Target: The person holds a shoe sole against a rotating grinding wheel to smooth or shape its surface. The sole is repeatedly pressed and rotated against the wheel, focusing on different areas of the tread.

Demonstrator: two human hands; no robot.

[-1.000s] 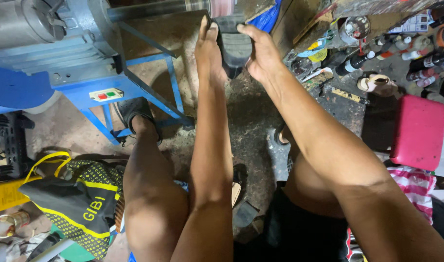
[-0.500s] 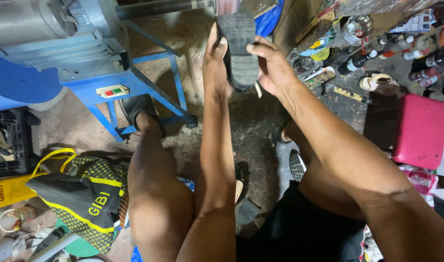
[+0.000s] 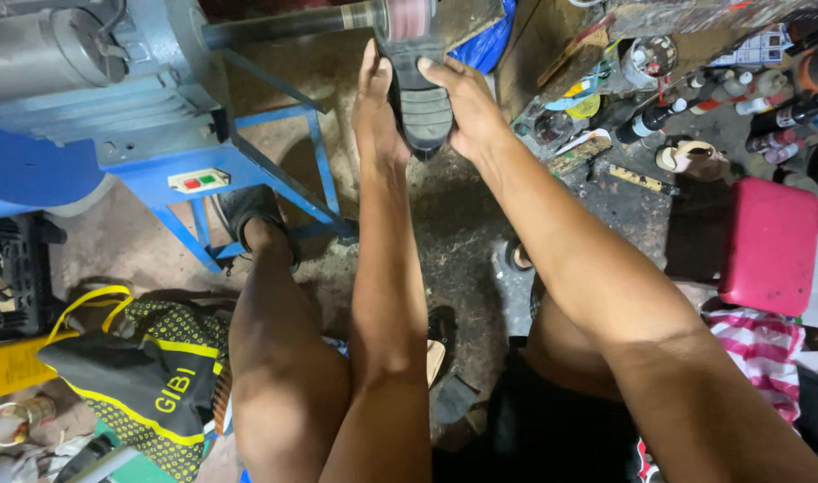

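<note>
A blue motor stand point(image 3: 159, 170) fills the left of the view, its steel shaft point(image 3: 284, 22) running right to a pinkish sanding drum point(image 3: 409, 16) at the top edge. Below lie a black-and-yellow bag point(image 3: 132, 385) and, at the right, a pink box point(image 3: 771, 241). Both arms reach up the middle. The left hand point(image 3: 378, 116) and right hand point(image 3: 463, 107) clasp a black shoe point(image 3: 422, 98) between them, fingers wrapped on either flank, tread facing the camera. Its long axis points away from the person, toe end right at the drum, perhaps touching; both hands equally near.
</note>
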